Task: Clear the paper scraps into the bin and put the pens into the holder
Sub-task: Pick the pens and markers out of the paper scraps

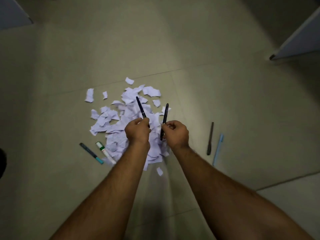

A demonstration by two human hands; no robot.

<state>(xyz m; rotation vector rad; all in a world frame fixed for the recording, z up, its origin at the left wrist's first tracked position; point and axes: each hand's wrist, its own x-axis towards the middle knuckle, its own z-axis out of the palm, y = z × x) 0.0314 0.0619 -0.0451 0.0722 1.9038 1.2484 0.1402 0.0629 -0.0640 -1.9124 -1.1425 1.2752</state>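
A heap of torn white paper scraps (121, 118) lies on the tiled floor ahead of me. My left hand (137, 131) is closed around a dark pen (141, 107) that points up and away over the heap. My right hand (175, 133) grips a second dark pen (165, 115), held nearly upright. Both hands hover above the scraps. Left of the heap lie a dark pen with a teal tip (90, 153) and a white marker with a green cap (104, 151). To the right lie a black pen (210, 138) and a light blue pen (218, 149). No bin or holder is in view.
The floor (225, 92) is beige tile with grout lines. A pale panel edge (294, 44) stands at the upper right, and another pale surface (12, 13) is at the upper left. A dark object (2, 161) shows at the left edge.
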